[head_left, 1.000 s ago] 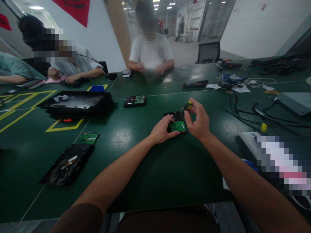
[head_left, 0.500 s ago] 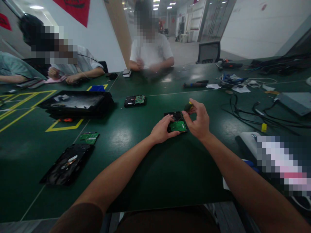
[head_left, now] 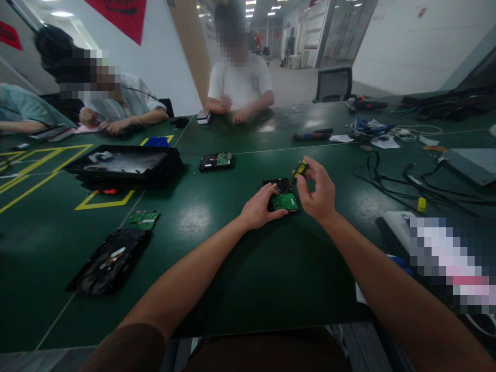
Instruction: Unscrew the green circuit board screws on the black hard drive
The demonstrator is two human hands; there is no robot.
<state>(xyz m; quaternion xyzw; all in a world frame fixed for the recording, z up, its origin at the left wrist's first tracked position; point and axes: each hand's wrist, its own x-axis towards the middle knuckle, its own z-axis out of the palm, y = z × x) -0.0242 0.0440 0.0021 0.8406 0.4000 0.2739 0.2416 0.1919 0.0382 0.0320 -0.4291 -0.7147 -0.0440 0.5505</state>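
Observation:
A hard drive point(head_left: 284, 201) with its green circuit board facing up lies on the dark green table in front of me. My left hand point(head_left: 260, 206) grips it from the left, fingers over the top and thumb along the near edge. Between the thumb and fingers of my right hand point(head_left: 316, 188) is a short screwdriver point(head_left: 300, 168) with a yellow and black handle. It tilts over the drive's right side, its shaft pointing down at the drive; whether the tip sits in a screw is too small to tell.
Left of me lie a dark drive casing point(head_left: 110, 261) and a loose green circuit board point(head_left: 144, 220). Another hard drive point(head_left: 216, 160) sits farther back, beside stacked black trays point(head_left: 124, 165). Black cables point(head_left: 403, 178) and a grey metal box point(head_left: 470, 164) are at right. Co-workers sit across the table.
My right fingers have shifted around the screwdriver, so more of its yellow handle shows. My left hand and the drive stay in place. The person opposite has moved their hands.

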